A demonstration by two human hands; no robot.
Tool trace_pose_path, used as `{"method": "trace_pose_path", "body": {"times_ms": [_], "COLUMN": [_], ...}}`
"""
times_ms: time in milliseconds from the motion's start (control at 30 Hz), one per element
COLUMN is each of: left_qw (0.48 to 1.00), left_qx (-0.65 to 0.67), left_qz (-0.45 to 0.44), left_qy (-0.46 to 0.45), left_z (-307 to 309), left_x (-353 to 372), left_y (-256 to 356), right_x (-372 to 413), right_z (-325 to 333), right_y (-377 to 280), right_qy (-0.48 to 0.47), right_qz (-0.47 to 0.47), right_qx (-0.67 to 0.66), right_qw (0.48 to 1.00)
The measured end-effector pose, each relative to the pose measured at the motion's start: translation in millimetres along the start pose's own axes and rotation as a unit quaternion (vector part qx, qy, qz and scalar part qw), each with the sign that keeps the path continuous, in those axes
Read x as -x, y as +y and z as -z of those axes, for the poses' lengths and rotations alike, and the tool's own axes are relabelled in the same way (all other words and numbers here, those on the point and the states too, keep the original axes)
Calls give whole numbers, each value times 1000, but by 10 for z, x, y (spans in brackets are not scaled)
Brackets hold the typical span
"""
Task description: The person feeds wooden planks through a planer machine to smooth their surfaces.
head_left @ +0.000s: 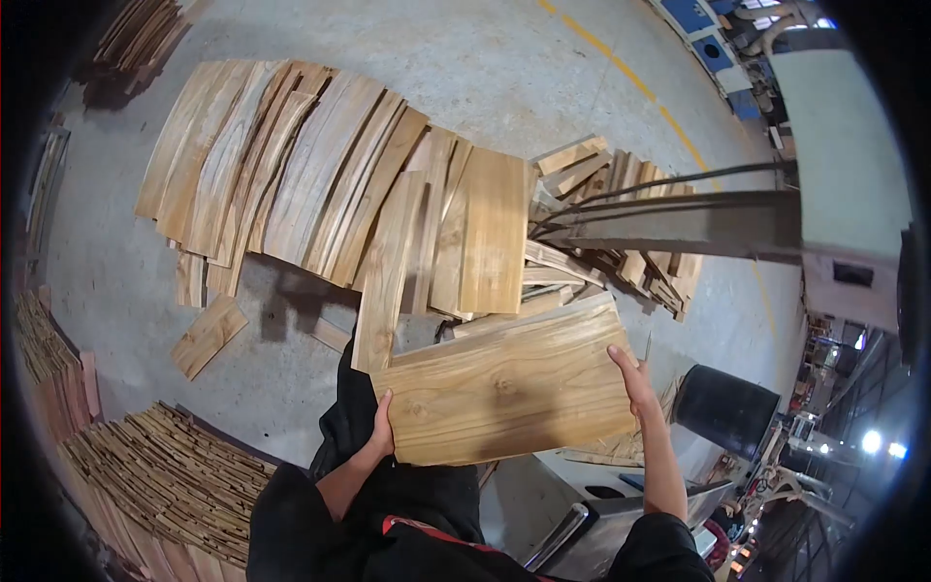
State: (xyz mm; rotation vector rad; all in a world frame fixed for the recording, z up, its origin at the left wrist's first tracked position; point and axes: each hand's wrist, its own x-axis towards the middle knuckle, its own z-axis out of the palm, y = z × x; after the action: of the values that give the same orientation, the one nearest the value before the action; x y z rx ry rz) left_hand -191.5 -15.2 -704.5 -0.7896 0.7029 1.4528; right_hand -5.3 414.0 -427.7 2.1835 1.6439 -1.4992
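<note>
A wide wooden board [504,388] with visible grain and knots is held level in front of the body. My left hand [383,427] grips its left edge, the thumb lying on the top face. On the right edge, my right hand [635,380] is closed, its thumb also on top. Just beyond the board, a narrow plank [391,276] and a broad plank [495,233] lie at the near end of a long row of boards [315,170]. The fingers under the board are hidden.
A stack of thin strips [175,475] stands at lower left. One loose piece [208,337] lies on the floor. A grey beam [679,225] with cables crosses at right, above more wood pieces [669,281]. A black cylinder [725,411] and machinery are at lower right.
</note>
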Motion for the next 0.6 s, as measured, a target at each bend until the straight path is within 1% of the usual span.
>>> {"method": "trace_pose_path", "body": {"times_ms": [67,167,233,267,367,433,533,567,600], "left_qw": [1000,998,995,992,974,955,919,914,907], "left_qx": [-11,-68,-89,-122,-222,-291,-366,-378,-393], "left_qz": [1,15,35,27,11,1,78,76,76], "left_qy": [-8,-1,-20,-27,-40,-55,-120,-125,-132], "left_z": [-82,-144,-353,-525,-1054,-1498,-2035,-2213,-2420], "left_x": [21,-79,-82,-116,-2,5,-15,15,79], "left_y": [9,57,208,330,650,917,1341,1465,1572], "right_x": [201,605,681,655,1089,1261,1659,1754,1837], "right_z": [197,426,581,620,494,421,298,259,247], "right_y": [362,600,1157,1317,1259,1379,1445,1366,1306], "right_qy": [25,11,74,103,105,117,141,152,129], "right_qz": [32,-21,2,21,33,35,9,5,12], "right_qx": [-30,-90,-97,-101,-184,-257,-339,-367,-385], "right_qw": [999,996,993,989,977,959,930,918,914]}}
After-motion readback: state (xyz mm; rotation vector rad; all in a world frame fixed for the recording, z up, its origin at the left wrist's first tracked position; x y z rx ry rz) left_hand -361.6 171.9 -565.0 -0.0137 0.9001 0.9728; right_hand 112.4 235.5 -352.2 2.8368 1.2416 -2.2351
